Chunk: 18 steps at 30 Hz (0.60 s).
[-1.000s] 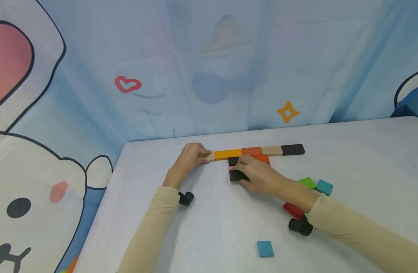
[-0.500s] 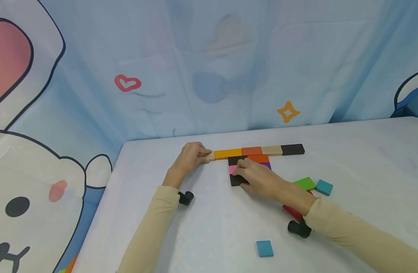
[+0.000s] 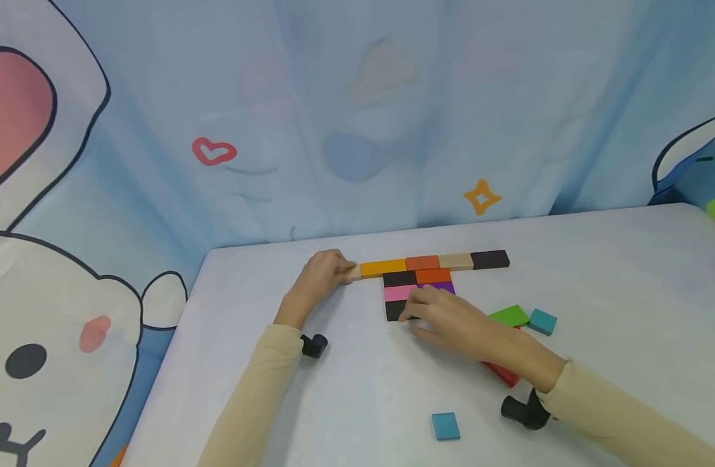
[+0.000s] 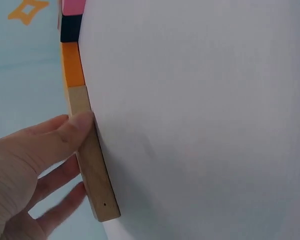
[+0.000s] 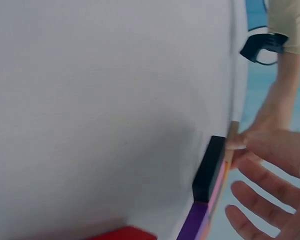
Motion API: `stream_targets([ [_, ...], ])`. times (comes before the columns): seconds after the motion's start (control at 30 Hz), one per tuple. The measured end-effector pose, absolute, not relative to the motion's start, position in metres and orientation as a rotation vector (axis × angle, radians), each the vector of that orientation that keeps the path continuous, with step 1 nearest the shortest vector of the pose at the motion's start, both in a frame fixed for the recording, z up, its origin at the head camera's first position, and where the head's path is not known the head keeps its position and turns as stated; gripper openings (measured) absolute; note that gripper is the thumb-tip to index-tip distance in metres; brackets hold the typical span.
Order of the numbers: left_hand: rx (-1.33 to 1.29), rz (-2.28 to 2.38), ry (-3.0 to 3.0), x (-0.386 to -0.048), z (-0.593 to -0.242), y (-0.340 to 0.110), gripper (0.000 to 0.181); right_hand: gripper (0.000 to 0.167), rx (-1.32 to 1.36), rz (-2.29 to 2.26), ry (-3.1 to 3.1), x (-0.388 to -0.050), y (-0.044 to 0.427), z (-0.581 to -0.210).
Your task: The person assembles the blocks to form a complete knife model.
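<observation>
My left hand [image 3: 322,275] pinches a plain wooden block [image 4: 97,175] between thumb and fingers, at the left end of a row of blocks. That row continues with a yellow-orange block [image 3: 383,268], an orange one [image 3: 422,263], another plain wooden one [image 3: 456,261] and a black one [image 3: 490,259]. In front lie shorter rows with a pink block [image 3: 399,294], a purple block [image 5: 194,222] and a black front block [image 5: 209,170]. My right hand [image 3: 450,321] hovers beside this front block, fingers spread and holding nothing; it partly covers the group in the head view.
To the right lie a green block [image 3: 510,316], a teal block [image 3: 542,322] and a red block [image 3: 503,374] partly under the right forearm. Another teal block [image 3: 446,426] sits near the front. A printed curtain [image 3: 357,117] hangs behind the white table [image 3: 357,402].
The black front block came toward me, baring more of the pink one. My right hand then released it and drew slightly back. My left hand stayed on the wooden block.
</observation>
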<state>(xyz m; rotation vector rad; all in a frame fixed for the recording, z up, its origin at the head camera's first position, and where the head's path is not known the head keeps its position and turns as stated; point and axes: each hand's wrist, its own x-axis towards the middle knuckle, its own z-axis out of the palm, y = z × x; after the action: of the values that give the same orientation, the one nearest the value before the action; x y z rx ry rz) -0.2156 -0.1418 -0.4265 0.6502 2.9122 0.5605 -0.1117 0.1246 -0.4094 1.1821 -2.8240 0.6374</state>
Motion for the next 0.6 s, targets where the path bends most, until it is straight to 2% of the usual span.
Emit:
stream_targets([
  [0.17, 0.732, 0.461, 2.961, -0.208, -0.427, -0.141, 0.039, 0.023, 1.155, 0.650, -2.984, -0.092, 0.150, -0.403],
  [0.33, 0.864, 0.549, 2.964, -0.196, -0.411, -0.132, 0.049, 0.033, 1.012, 0.657, -3.072, -0.077, 0.180, -0.407],
  [0.47, 0.954, 0.502, 2.850, -0.186, -0.400, -0.113, 0.073, 0.046, 0.932, 0.652, -3.095, -0.065, 0.202, -0.416],
  [0.6, 0.973, 0.400, 2.765, -0.183, -0.403, -0.096, 0.096, 0.055, 0.909, 0.617, -3.065, -0.055, 0.217, -0.424],
])
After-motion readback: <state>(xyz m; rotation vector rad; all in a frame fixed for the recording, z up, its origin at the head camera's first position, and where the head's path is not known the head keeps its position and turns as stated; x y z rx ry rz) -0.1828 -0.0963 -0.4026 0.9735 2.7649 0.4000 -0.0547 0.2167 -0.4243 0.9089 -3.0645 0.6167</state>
